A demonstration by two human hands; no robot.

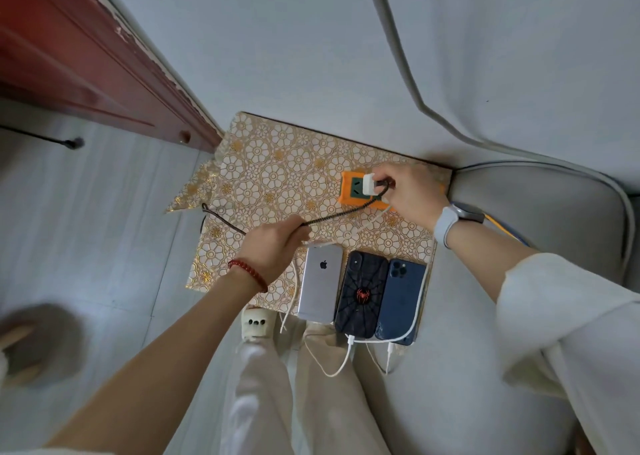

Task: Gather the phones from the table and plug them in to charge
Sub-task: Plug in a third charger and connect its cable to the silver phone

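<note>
Looking down from the head camera, three phones lie side by side at the near edge of a small table covered in a gold flower-patterned cloth: a silver phone on the left, a spider-case phone in the middle and a blue phone on the right, all face down. So the gathering looks done.

The right hand is closed around a white charger block, holding it at the orange power strip at the far side of the table; whether the block is fully seated cannot be told. The left hand is curled around a dark braided cable that runs from the block and trails off the left table edge.

White cables reach the near ends of the spider-case and blue phones, so those two appear connected. A white lead also runs by the silver phone, but its connection is unclear. What seems left is seating this block and fitting the braided cable to a phone.
</note>
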